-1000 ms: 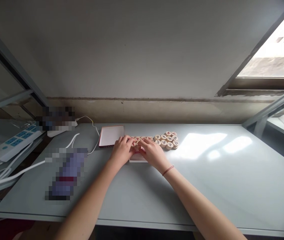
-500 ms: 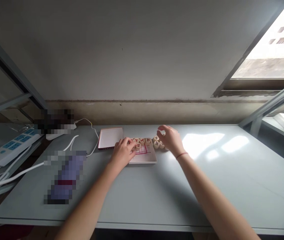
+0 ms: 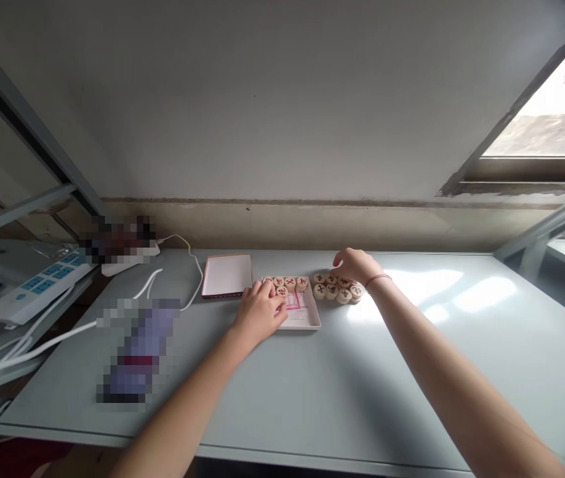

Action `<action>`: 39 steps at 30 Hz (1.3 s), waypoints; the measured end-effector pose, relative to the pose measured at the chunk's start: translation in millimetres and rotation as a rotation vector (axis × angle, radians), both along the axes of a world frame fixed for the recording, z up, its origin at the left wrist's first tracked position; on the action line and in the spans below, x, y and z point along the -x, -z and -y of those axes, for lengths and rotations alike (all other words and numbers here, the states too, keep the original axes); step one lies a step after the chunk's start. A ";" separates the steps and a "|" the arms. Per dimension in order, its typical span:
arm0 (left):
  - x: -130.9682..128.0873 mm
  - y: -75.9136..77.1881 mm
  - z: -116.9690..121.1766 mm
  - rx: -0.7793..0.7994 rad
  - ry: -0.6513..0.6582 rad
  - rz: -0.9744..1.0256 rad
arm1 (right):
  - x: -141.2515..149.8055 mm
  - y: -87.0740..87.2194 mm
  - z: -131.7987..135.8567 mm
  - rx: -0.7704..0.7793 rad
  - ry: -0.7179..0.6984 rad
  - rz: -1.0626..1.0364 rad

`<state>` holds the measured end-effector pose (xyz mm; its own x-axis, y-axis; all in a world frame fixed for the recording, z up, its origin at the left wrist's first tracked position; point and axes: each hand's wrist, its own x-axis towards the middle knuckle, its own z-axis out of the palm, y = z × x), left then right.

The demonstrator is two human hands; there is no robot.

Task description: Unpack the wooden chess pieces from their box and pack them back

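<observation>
Round wooden Chinese chess pieces (image 3: 289, 284) with red characters line the far side of a shallow white box (image 3: 307, 322), with one more in front of that row. My left hand (image 3: 261, 311) rests across the box's left side, its fingers spread and the fingertips at the nearest pieces; it hides the left wall. To the right of the box, a cluster of stacked chess pieces (image 3: 332, 291) stands on the desk. Over its far right part is my right hand (image 3: 356, 265), fingers curved and apart, with no piece visible between them.
The white-lined box lid (image 3: 226, 275) lies left of the box on the grey desk (image 3: 282, 392). Farther left are a blurred purple item (image 3: 145, 345), white cables (image 3: 58, 342) and a power strip (image 3: 43, 282). A wall (image 3: 272, 226) runs along the back.
My right hand has moved right across the stacked pieces, uncovering more of them. My left hand stays at the box, its fingers drawn slightly back from the front piece. The view has shifted a little.
</observation>
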<state>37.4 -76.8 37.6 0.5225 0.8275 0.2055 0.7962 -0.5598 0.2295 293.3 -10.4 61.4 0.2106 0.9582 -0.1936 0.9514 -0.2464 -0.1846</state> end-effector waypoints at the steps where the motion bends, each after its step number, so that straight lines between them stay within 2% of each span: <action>1: 0.3 0.6 -0.1 -0.006 0.000 0.006 | -0.4 -1.2 -0.5 0.004 -0.002 -0.005; 4: 0.7 2.3 -0.1 -0.040 0.009 0.031 | -0.5 -6.9 2.2 -0.016 0.014 -0.010; 6: 0.4 3.0 0.1 -0.059 0.016 0.030 | 1.1 -12.3 9.5 -0.087 0.028 -0.048; 9: -0.6 3.1 0.1 -0.057 0.019 0.019 | 8.4 -20.1 29.3 -0.200 0.001 -0.220; 11: -1.0 3.1 -0.2 -0.046 0.012 0.017 | 16.6 -22.8 45.9 -0.215 -0.026 -0.345; 14: -1.4 3.5 -0.6 -0.051 0.008 0.018 | 29.7 -20.6 68.8 -0.212 -0.069 -0.471; 18: -1.5 5.0 -0.8 -0.068 0.000 0.028 | 40.8 -8.8 86.6 -0.258 -0.138 -0.621; 23: -3.2 4.3 0.6 -0.116 -0.027 0.105 | 52.8 1.0 95.4 -0.274 -0.173 -0.825; 28: -11.2 5.2 6.1 -0.156 0.175 0.375 | 70.6 1.1 102.7 -0.246 -0.199 -1.023; 32: -14.3 8.4 7.6 -0.155 0.224 0.528 | 76.1 3.8 103.8 -0.247 -0.175 -1.154; 35: -12.5 9.3 5.2 -0.102 0.196 0.559 | 74.3 5.6 101.9 -0.257 -0.142 -1.223; 39: -9.1 9.4 -0.1 -0.022 0.030 0.629 | 69.0 5.3 98.9 -0.340 -0.063 -1.257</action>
<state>46.5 -76.7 28.2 0.3188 0.8064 0.4981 0.4963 -0.5898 0.6371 224.3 -109.3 56.1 0.0173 0.9994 0.0287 0.0915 0.0270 -0.9954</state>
